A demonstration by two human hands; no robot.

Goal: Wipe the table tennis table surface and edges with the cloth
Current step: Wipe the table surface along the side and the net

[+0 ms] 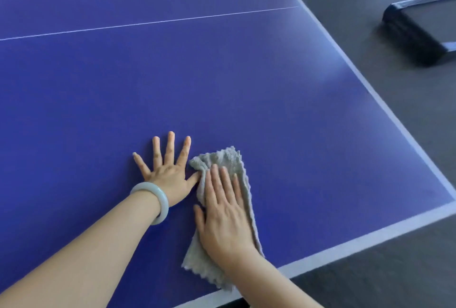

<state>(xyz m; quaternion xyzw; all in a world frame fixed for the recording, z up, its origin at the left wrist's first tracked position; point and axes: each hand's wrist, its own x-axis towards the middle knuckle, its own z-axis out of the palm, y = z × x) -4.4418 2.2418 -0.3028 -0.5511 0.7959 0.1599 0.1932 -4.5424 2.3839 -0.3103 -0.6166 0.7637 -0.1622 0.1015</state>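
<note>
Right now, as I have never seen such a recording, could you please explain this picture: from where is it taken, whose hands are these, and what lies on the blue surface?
There is no machine here: a person works with bare hands. The single picture comes from a camera worn on the head, looking down. The blue table tennis table fills the view. The right hand presses flat on a grey cloth lying on it. The left hand, a pale bracelet on its wrist, rests flat beside the cloth, fingers spread. Nothing is gripped.
</note>
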